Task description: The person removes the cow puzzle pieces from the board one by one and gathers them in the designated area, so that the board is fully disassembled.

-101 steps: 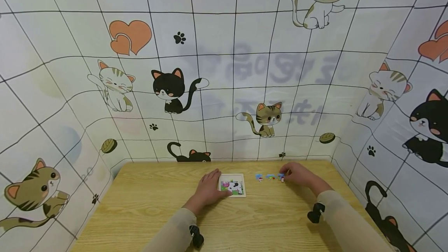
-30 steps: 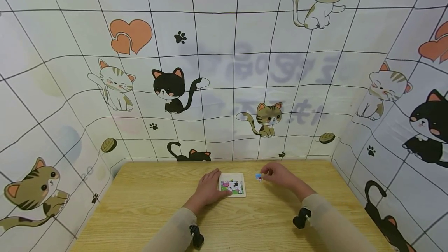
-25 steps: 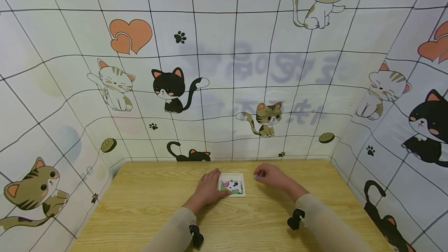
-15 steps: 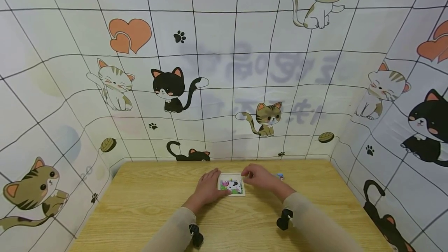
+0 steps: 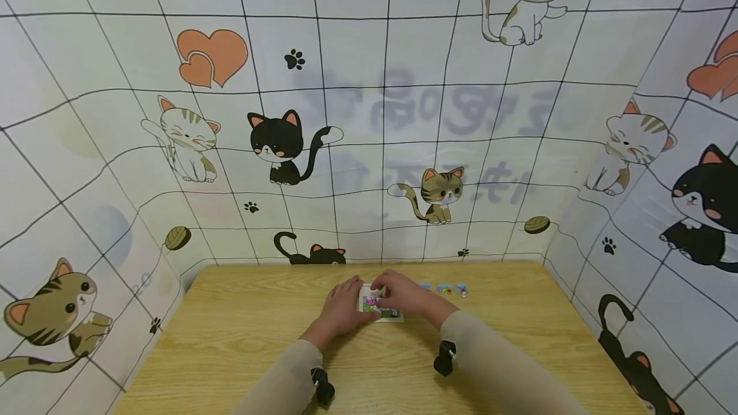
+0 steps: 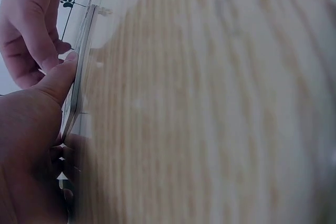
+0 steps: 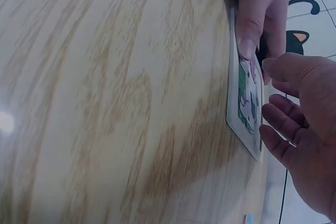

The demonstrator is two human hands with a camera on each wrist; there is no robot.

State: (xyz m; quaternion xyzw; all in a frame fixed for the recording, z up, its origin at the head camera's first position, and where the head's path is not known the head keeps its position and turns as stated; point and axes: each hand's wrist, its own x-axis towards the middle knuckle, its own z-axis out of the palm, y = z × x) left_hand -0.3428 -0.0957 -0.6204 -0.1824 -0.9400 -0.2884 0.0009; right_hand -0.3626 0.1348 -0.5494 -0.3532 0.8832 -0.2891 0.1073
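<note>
A small white-framed puzzle tray [image 5: 393, 321] with a cow and pink animal picture lies near the table's far side. My left hand [image 5: 343, 308] holds its left side, the thumb resting on the near part of the frame. Over the tray is my right hand [image 5: 403, 293], with thumb and index reaching down at the picture; no piece shows between them. In the right wrist view the puzzle picture [image 7: 247, 95] sits beside the relaxed fingers of my right hand [image 7: 307, 114]. Part of the picture is hidden under that hand in the head view.
Loose puzzle pieces lie in a row to the right of the tray: a left one [image 5: 425, 286] partly behind the hand, a middle one [image 5: 444, 289] and a right one [image 5: 462, 290]. The wooden table [image 5: 259, 338] meets cat-patterned cloth walls [image 5: 369, 210].
My right hand has moved left from the row of loose pieces to over the tray, uncovering the pieces. My left hand has stayed on the tray's left side.
</note>
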